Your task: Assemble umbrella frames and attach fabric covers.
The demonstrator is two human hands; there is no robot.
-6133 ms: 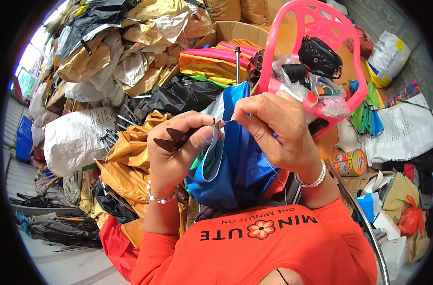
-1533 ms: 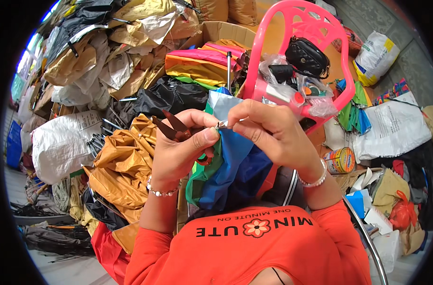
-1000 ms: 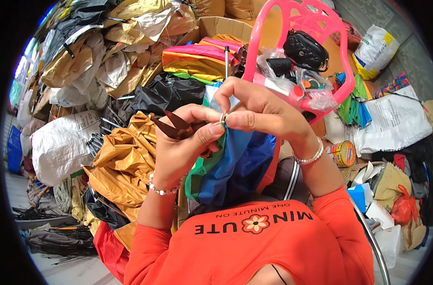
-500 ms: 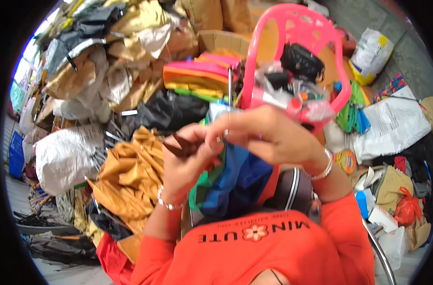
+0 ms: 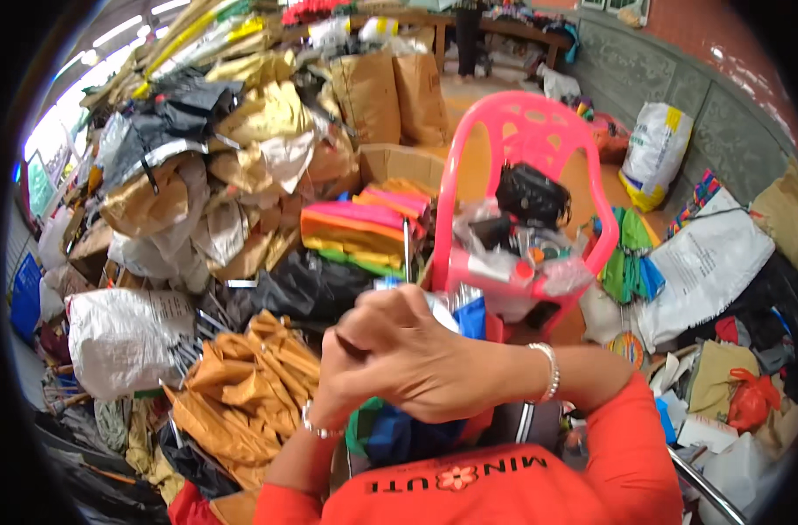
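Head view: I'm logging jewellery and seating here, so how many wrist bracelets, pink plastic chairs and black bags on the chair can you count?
Wrist bracelets: 2, a silver beaded bracelet on the right wrist and a thin silver bracelet on the left wrist.
Pink plastic chairs: 1
Black bags on the chair seat: 1
Total: 4

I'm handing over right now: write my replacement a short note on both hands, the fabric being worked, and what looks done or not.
Left hand: closed, mostly hidden under the right; contents not visible.
Right hand: folded over the left, fingers closed, wrist crossing in front of the chest.
Blue and green fabric bundle: bunched on the lap just below both hands, touching them.
Pink plastic chair: straight ahead, seat loaded with a black bag.
Mustard-yellow fabric pile: at the left.
Done or left: cannot tell; the work point is covered.
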